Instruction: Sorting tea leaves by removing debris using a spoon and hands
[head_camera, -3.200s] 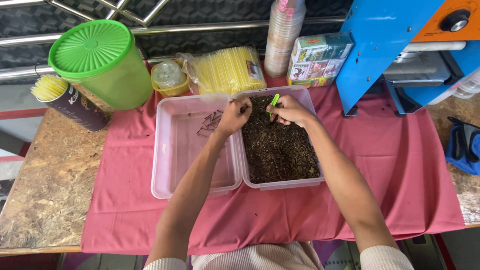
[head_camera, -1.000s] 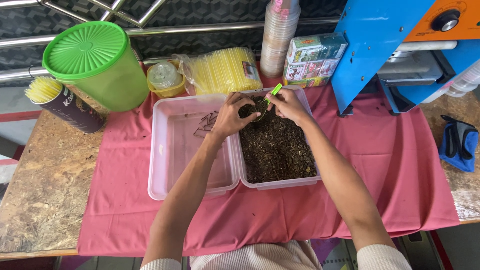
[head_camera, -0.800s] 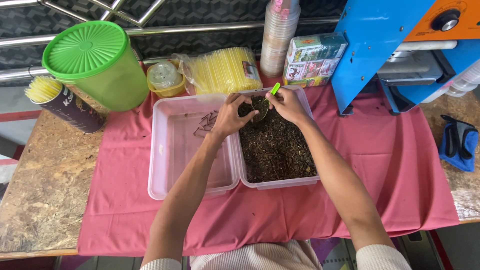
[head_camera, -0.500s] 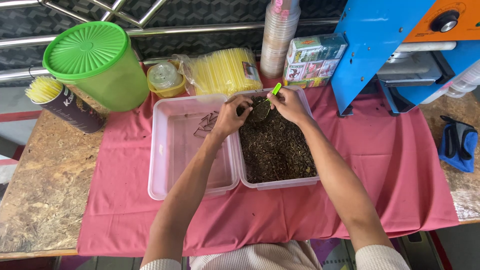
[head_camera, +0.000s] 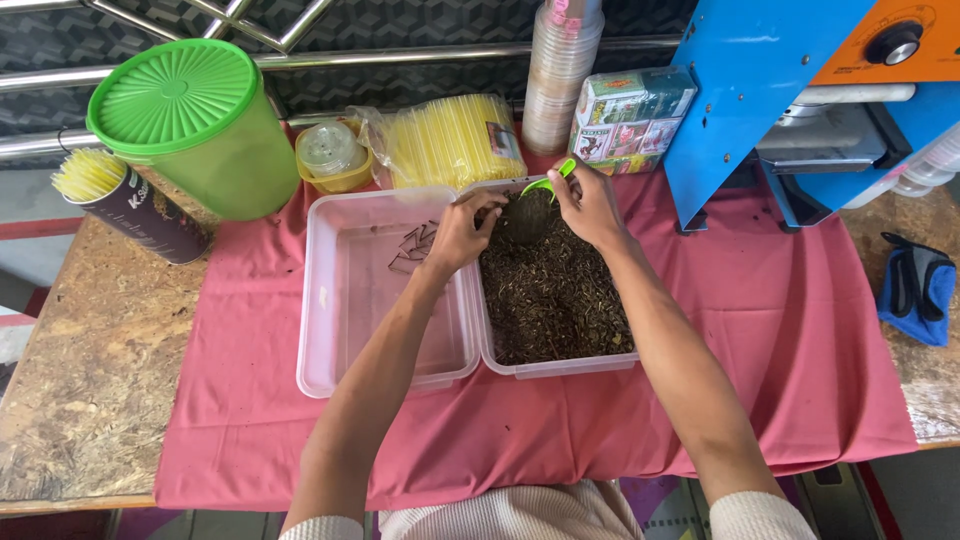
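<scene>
Head view: right hand (head_camera: 590, 205) hides most of green scoop (head_camera: 548, 181).

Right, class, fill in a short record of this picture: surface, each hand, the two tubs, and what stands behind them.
Surface: pink cloth over a speckled board table
Left hand: at the far end of the tubs, fingers on a small dark pouch
Right hand: holding a small green plastic scoop
Right clear plastic tub: filled with dark dried leaves
Left clear plastic tub: nearly empty
Behind: green lidded plastic jug, bag of yellow straws, stack of clear cups
</scene>
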